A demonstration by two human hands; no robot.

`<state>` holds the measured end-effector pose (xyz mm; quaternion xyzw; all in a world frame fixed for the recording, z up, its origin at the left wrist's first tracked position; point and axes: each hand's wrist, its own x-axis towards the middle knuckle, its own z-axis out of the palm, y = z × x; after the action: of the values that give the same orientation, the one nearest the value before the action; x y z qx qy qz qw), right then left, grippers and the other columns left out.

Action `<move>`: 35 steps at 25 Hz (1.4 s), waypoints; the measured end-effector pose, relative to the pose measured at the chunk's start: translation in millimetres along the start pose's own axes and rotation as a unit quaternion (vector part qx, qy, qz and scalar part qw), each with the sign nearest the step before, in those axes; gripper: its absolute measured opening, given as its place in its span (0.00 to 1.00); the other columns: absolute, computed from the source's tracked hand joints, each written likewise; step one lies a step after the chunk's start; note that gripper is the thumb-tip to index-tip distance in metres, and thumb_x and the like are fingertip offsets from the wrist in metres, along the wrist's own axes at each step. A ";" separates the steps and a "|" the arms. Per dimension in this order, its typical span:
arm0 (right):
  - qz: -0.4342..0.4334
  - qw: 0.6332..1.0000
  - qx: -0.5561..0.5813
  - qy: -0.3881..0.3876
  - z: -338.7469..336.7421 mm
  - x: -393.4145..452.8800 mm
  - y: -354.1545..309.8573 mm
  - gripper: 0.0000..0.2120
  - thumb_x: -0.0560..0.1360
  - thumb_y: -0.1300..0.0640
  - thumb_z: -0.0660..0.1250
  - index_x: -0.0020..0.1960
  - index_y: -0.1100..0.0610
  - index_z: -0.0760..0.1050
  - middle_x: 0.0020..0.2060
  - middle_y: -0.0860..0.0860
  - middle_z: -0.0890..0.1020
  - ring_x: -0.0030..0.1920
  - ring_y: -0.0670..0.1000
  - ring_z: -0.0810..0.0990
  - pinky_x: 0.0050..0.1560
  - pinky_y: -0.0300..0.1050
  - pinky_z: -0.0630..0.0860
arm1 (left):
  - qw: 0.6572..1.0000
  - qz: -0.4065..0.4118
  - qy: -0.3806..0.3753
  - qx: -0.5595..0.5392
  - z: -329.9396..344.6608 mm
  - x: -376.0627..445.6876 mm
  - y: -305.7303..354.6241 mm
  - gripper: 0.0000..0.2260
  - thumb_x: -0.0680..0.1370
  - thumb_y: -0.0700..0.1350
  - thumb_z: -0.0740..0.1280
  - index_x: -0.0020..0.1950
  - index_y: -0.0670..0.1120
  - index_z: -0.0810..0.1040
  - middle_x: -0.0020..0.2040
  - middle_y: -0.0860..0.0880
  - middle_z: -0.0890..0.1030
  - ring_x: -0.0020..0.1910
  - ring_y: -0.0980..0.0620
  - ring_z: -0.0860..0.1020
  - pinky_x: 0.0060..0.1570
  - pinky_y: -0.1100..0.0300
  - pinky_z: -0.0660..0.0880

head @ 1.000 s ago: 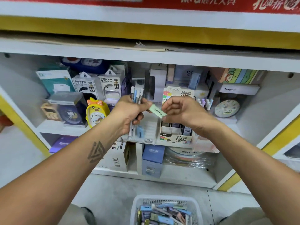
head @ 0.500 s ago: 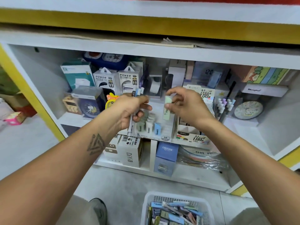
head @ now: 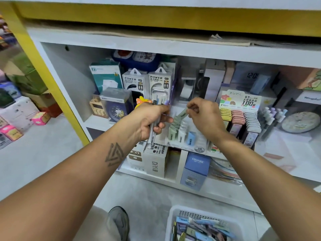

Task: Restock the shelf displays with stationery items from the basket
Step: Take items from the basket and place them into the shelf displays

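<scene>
Fingertips (head: 189,111) of right hand (head: 205,117) pinch the upper end of 1 pale green eraser (head: 181,114); its long axis slants down-left toward the green row in the eraser display tray (head: 184,134), directly below and just short of touching. Left hand (head: 149,119) is curled round a bundle of pens (head: 152,134), just beside the tray but occupied. Basket (head: 175,214) sits on the floor, well below. Judgement: right hand makes the insertion, lowering along the slant.

The right hand (head: 205,117) now lowers the green eraser (head: 181,114), tilted, onto the row of erasers (head: 180,131) in the shelf display. A second ago it held the eraser beside the left hand (head: 149,119).
</scene>
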<state>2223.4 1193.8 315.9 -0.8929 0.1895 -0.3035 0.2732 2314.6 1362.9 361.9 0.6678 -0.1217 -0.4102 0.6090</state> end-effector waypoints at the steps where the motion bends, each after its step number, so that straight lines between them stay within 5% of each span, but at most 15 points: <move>1: -0.003 1.000 -0.006 -0.016 4.3 0.0 1.5 0.04 0.77 0.61 0.71 0.51 0.55 0.81 0.40 0.49 0.84 0.42 0.49 0.84 0.49 0.51 0.82 | 1.000 0.000 0.001 0.001 -0.6 0.4 0.1 0.05 0.82 0.43 0.62 0.49 0.42 0.72 0.33 0.44 0.77 0.21 0.54 0.63 0.19 0.69 0.55; 10: -0.057 0.993 -0.093 -0.054 13.9 8.4 3.0 0.05 0.78 0.62 0.67 0.45 0.57 0.80 0.37 0.53 0.83 0.39 0.54 0.80 0.42 0.53 0.79 | 1.000 -0.005 -0.005 0.011 3.5 4.1 -1.8 0.06 0.82 0.43 0.63 0.46 0.43 0.71 0.33 0.44 0.78 0.21 0.55 0.63 0.18 0.69 0.56; 17: -0.043 0.997 -0.036 -0.047 11.1 9.0 3.5 0.03 0.77 0.63 0.71 0.47 0.57 0.83 0.38 0.49 0.83 0.40 0.48 0.81 0.46 0.47 0.81 | 1.000 -0.005 -0.006 0.011 1.3 2.9 -1.8 0.06 0.82 0.43 0.62 0.47 0.42 0.72 0.30 0.46 0.78 0.20 0.55 0.64 0.18 0.69 0.57; 25: -0.026 0.973 -0.157 -0.165 15.7 10.2 -6.3 0.23 0.77 0.70 0.63 0.66 0.52 0.79 0.57 0.50 0.78 0.59 0.53 0.76 0.60 0.46 0.73 | 0.999 -0.016 -0.037 0.021 3.2 0.7 -1.6 0.04 0.81 0.40 0.63 0.47 0.42 0.73 0.33 0.45 0.77 0.22 0.55 0.64 0.18 0.69 0.57; 27: 0.020 0.991 0.000 -0.129 4.9 10.4 -13.5 0.15 0.80 0.63 0.64 0.62 0.50 0.82 0.51 0.47 0.80 0.51 0.47 0.78 0.54 0.45 0.74 | 0.997 -0.019 -0.072 0.014 6.6 -1.1 -0.7 0.02 0.80 0.38 0.63 0.47 0.41 0.73 0.34 0.44 0.78 0.23 0.55 0.65 0.17 0.69 0.58; 30: 0.111 0.925 0.329 -0.153 -21.2 7.4 -25.7 0.08 0.79 0.53 0.69 0.51 0.55 0.85 0.41 0.51 0.85 0.39 0.46 0.79 0.36 0.40 0.72 | 0.993 -0.014 -0.119 0.003 16.0 -4.4 0.9 0.03 0.80 0.35 0.63 0.52 0.41 0.74 0.35 0.43 0.78 0.25 0.55 0.66 0.17 0.68 0.59; 35: 0.150 0.898 0.386 -0.147 -54.9 -6.7 -16.2 0.07 0.74 0.61 0.74 0.52 0.60 0.85 0.39 0.54 0.84 0.37 0.48 0.78 0.35 0.38 0.71 | 0.980 -0.008 -0.192 -0.050 39.2 -11.4 1.4 0.02 0.79 0.36 0.66 0.50 0.40 0.77 0.37 0.42 0.78 0.30 0.54 0.70 0.21 0.67 0.64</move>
<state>2185.7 1189.3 359.4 -0.7130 0.1473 -0.1735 0.6632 2280.6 1342.2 370.9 0.5462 -0.2101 -0.5413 0.6037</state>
